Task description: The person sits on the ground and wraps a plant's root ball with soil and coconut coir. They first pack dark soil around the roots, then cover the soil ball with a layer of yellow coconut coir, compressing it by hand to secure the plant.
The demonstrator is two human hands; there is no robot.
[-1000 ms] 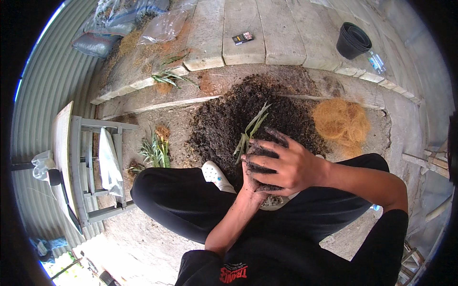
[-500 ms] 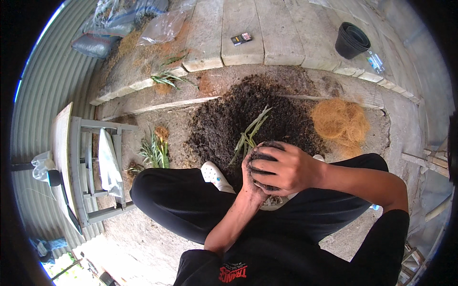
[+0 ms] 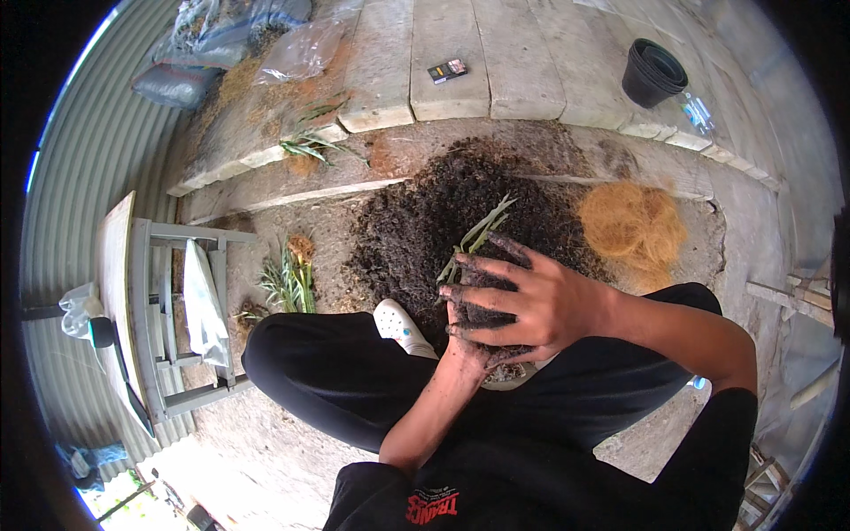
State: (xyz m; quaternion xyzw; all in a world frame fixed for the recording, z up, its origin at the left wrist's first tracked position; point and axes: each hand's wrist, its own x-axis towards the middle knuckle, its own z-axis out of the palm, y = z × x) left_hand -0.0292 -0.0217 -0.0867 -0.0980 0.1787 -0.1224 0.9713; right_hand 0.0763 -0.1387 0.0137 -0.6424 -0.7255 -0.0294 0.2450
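A plant with long narrow green leaves [image 3: 483, 227] pokes out from a clump of dark soil [image 3: 485, 316] between my hands, in front of my body. Underneath, my left hand [image 3: 463, 351] cups the clump; its fingers are mostly hidden by the other hand. Over the top lies my right hand [image 3: 522, 301], its soil-smeared fingers spread apart and touching the clump. Just beyond both hands, a wide heap of dark soil [image 3: 398, 230] covers the ground.
Brown fibre [image 3: 630, 230] lies right of the heap. Uprooted plants [image 3: 290, 279] rest to the left, near a grey wooden stand [image 3: 190, 232]; another leafy plant [image 3: 310, 144] lies farther off. Nested black pots [image 3: 653, 75] and a small dark packet [image 3: 447, 71] sit on the slabs.
My right hand's fingers, wrapped round the clump before, have loosened and spread apart over it. The leaves have shifted slightly to the right. My left hand stays underneath.
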